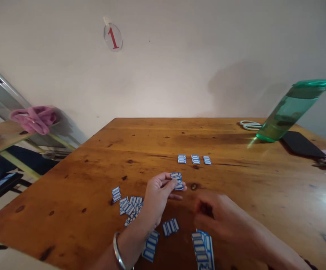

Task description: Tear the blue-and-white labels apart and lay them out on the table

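Note:
My left hand (160, 191) is closed over the wooden table, pinching a small blue-and-white card (176, 180) between thumb and fingers; whether it is one card or a thin stack, I cannot tell. To its right, my right hand (219, 213) is blurred, with its fingers curled in; anything inside them is hidden. Just below the right hand lies an overlapping stack of blue-and-white cards (201, 249) with dark writing at the lower end. A single card (171, 227) lies between my wrists. Another card (151, 245) is partly covered by my left forearm, beside a loose heap of cards (130, 208).
Three small cards or piles (195, 159) form a row farther back on the table (140, 138). At the back right, a green bottle (289, 112) leans beside a white cable (250, 125) and a black flat device (302, 144). A pink cloth (35, 119) lies on another table at left.

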Demonstrator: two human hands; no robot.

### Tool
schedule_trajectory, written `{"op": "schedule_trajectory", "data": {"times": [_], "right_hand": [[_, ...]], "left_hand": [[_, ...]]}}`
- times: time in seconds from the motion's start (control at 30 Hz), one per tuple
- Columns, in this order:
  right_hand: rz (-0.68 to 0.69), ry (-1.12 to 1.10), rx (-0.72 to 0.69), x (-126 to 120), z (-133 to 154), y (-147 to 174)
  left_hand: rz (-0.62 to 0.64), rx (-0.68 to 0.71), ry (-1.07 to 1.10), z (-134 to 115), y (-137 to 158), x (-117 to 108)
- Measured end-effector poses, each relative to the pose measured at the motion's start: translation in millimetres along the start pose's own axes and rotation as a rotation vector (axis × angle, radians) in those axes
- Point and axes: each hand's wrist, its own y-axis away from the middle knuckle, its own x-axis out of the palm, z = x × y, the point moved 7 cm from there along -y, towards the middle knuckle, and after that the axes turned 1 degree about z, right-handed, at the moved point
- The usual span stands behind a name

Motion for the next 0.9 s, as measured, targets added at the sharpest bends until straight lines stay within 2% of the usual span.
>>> {"op": "schedule_trajectory", "data": {"times": [0.13, 0.33, 0.4, 0.63, 0.73, 0.9], "right_hand": [[0.186, 0.237, 0.016, 12.5, -3.1, 13.7], [0.333, 0.388, 0.102, 33.1, -6.7, 21.3], [0.313, 0.38, 0.07, 36.8, -4.3, 19.1], [0.101, 0.306, -0.155, 49.7, 17.1, -3.8], [0.108, 0.339, -0.16, 59.9, 20.6, -9.7], [0.186, 0.355, -0.09, 67.1, 21.5, -12.8]], "left_hand": [[-0.034, 0.015, 0.059, -7.6, -1.5, -7.3], [-0.032, 0.0, 0.087, -6.8, -2.2, -8.1], [-0.029, -0.006, 0.084, -5.4, -2.0, -7.2], [-0.048, 0.025, 0.047, -8.2, -1.3, -8.0], [-0.052, 0.029, 0.047, -9.0, -1.2, -9.4], [-0.056, 0.031, 0.062, -9.0, -1.4, -9.6]]}}
